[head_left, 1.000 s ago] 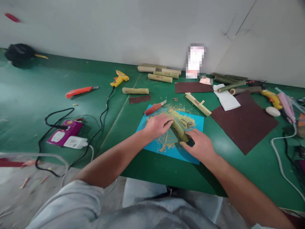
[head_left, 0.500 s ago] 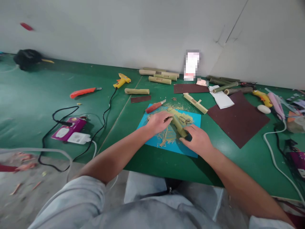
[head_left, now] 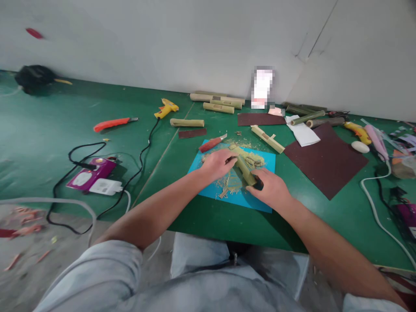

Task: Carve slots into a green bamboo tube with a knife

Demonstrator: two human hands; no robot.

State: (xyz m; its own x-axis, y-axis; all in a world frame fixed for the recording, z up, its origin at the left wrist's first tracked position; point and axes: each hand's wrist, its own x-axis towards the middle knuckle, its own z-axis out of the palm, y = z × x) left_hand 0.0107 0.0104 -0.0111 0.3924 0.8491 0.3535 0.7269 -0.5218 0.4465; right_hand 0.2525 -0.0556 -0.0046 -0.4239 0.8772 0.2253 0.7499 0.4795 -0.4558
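A green-yellow bamboo tube [head_left: 245, 170] slants over a blue sheet [head_left: 256, 204], gripped between my two hands. My left hand [head_left: 220, 165] is closed at its far end, fingers curled together; a small dark patch shows at the fingertips, too unclear to name. Around the near end, my right hand [head_left: 271, 187] is wrapped, and something dark shows beside its thumb. Pale shavings [head_left: 229, 184] are scattered on the sheet under and around the tube. Just beyond my left hand lies a carving knife [head_left: 211, 144] with a red handle.
Cut bamboo pieces [head_left: 218, 108] lie at the back, with another notched piece [head_left: 267, 138] nearer. Brown sheets [head_left: 328, 162] are on the right. A yellow glue gun [head_left: 166, 108], an orange utility knife [head_left: 112, 125] and a purple power strip [head_left: 92, 174] with cables occupy the left.
Both hands and the bamboo tube have barely moved; the tube's tilt differs slightly. The whole view has shifted a little.
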